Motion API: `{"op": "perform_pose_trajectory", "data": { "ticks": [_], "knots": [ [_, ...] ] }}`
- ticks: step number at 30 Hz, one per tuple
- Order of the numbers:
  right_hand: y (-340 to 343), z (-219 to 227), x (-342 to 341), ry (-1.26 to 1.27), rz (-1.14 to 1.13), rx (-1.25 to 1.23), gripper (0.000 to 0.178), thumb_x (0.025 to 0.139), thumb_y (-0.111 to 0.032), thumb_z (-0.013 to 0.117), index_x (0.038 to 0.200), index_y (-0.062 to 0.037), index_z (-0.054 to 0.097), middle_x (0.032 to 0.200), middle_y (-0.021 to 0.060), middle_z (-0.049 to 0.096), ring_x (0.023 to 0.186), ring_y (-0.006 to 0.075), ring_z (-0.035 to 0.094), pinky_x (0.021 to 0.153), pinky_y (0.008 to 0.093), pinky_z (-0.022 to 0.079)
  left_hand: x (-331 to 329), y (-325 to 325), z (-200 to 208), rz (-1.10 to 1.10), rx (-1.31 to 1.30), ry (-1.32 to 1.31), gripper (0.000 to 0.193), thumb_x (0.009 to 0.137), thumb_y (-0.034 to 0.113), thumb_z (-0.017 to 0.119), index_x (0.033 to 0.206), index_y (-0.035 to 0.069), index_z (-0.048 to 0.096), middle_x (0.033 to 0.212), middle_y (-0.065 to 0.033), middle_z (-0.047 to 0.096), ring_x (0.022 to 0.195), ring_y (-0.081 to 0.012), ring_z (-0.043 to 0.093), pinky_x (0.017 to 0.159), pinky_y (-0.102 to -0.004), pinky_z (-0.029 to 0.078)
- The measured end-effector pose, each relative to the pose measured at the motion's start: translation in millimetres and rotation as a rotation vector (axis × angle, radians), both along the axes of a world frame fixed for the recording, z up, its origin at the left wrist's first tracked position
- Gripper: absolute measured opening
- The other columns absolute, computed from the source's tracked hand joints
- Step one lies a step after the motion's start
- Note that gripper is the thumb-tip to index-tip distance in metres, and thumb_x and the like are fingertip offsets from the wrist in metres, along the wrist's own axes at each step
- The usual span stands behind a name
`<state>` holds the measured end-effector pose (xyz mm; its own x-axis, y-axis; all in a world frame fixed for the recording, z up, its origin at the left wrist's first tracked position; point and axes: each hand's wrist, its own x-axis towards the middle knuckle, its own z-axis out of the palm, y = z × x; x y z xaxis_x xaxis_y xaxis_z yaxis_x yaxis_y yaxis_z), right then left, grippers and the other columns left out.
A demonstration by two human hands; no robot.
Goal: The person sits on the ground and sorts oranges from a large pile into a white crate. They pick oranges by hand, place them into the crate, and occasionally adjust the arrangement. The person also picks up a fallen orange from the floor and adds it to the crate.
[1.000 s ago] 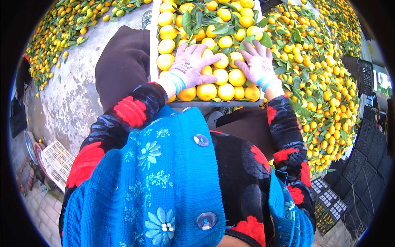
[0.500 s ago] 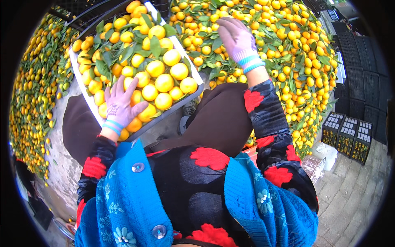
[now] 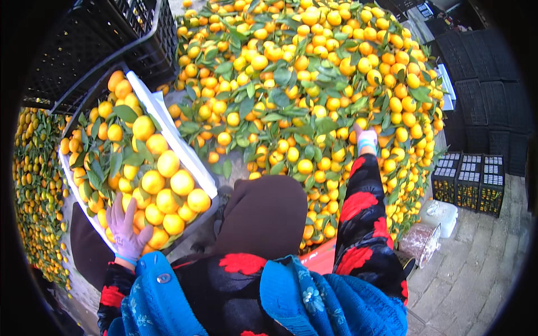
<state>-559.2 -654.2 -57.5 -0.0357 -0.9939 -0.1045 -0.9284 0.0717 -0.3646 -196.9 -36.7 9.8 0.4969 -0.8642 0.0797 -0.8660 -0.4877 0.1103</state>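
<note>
My left hand (image 3: 126,228), in a pale purple glove, rests with spread fingers on mandarins (image 3: 174,224) at the near edge of a crate (image 3: 178,151). The crate has white lining at its rim and is heaped with mandarins and green leaves. It sits tilted by my knees. My right hand (image 3: 367,138), in a matching glove with a blue cuff, is stretched out to the large heap of mandarins (image 3: 314,112). Its fingers are mostly hidden among the fruit next to a mandarin (image 3: 361,122), so I cannot see whether they grip one.
Black plastic crates (image 3: 106,50) stand at the upper left. Beyond the crate, more mandarins (image 3: 36,185) cover the far left. Filled black crates (image 3: 468,182) stand on the paving at the right, near a white plastic jug (image 3: 440,215) and a tipped bucket (image 3: 419,242).
My right hand has moved from above the heap down and rightward into the fruit. My left hand stays on the crate's mandarins. The view has shifted right.
</note>
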Motion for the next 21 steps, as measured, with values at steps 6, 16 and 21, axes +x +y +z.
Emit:
{"op": "perform_pose_trajectory", "data": {
  "ticks": [6, 16, 21],
  "knots": [
    [7.9, -1.4, 37.7, 0.229, -0.235, 0.036, 0.083, 0.073, -0.049, 0.076, 0.138, -0.0071, 0.049, 0.131, 0.0212, 0.057, 0.116, 0.0352, 0.058, 0.103, 0.0424, 0.041, -2.7, -2.5, 5.7, 0.044, 0.005, 0.059, 0.072, 0.083, 0.062, 0.054, 0.132, 0.009, 0.053, 0.138, -0.0286, 0.043, 0.129, -0.0443, 0.04, 0.109, -0.0582, 0.024],
    [92.2, 98.6, 124.9, -0.983, 0.398, 0.059, 0.076, 0.076, -0.011, 0.075, 0.142, 0.0046, 0.04, 0.106, 0.0112, 0.062, 0.07, 0.0142, 0.058, 0.063, 0.0261, 0.05, -5.6, 3.2, -7.2, 0.095, -0.123, 0.093, 0.06, 0.078, 0.047, 0.067, 0.131, 0.021, 0.056, 0.139, -0.0234, 0.045, 0.126, -0.0414, 0.045, 0.109, -0.0587, 0.025],
    [216.1, 163.2, 238.3, -0.764, 1.005, 0.222, 0.066, 0.08, -0.015, 0.07, 0.139, 0.0025, 0.046, 0.107, 0.009, 0.063, 0.078, 0.0102, 0.058, 0.067, 0.0222, 0.049, -6.9, 2.8, -10.7, 0.112, -0.196, 0.075, 0.058, 0.08, 0.049, 0.066, 0.131, 0.024, 0.056, 0.139, -0.0209, 0.046, 0.126, -0.0402, 0.047, 0.108, -0.0595, 0.027]
  ]
}}
